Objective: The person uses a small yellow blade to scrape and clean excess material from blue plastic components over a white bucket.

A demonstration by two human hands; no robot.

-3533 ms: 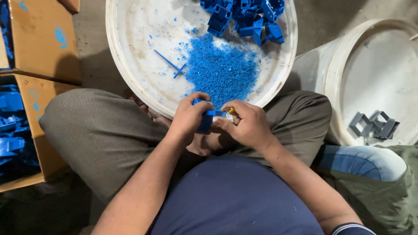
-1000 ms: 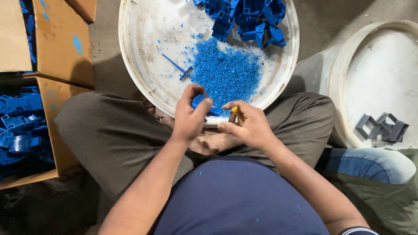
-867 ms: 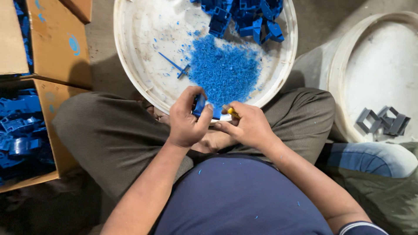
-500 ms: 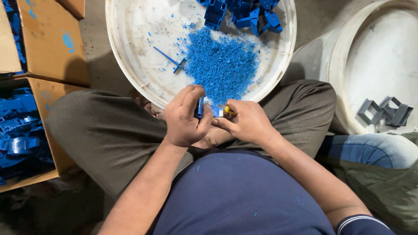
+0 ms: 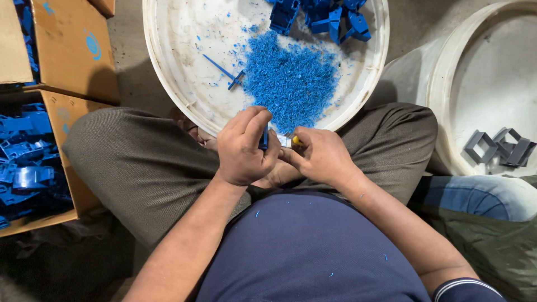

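1. Here the left hand [image 5: 241, 146] is curled around a small blue part [image 5: 264, 138], fingers and thumb clamped on it; only a thin dark-blue sliver shows between the fingertips, so its full shape cannot be told.
2. The part sits above the person's lap, just at the near rim of the white tub [image 5: 162, 84], between the two hands.
3. The right hand [image 5: 320, 156] is closed on a small tool [image 5: 295, 141] with a yellow end and a pale tip; the fingers are wrapped tight on it, and the tip points toward the part.
4. Whether the tool's tip touches the part cannot be made out, as the left thumb covers the spot.
5. The two hands meet, knuckles near one another, over the crossed legs in olive trousers [image 5: 140, 162].
6. In the tub lies a heap of bright blue shavings [image 5: 291, 81], fine and crumbly, just beyond the hands.
7. A thin blue stick [image 5: 221, 68] lies left of the heap on the bare white floor of the tub.
8. At the tub's far edge is a pile of blue parts [image 5: 319, 17], boxy and open-framed, the same blue as the held part.
9. A cardboard box [image 5: 72, 56] at the left holds more blue pieces [image 5: 28, 162].
10. At the right a second tub [image 5: 447, 112] holds a few grey frames [image 5: 500, 148], square and hollow, well apart from the hands.
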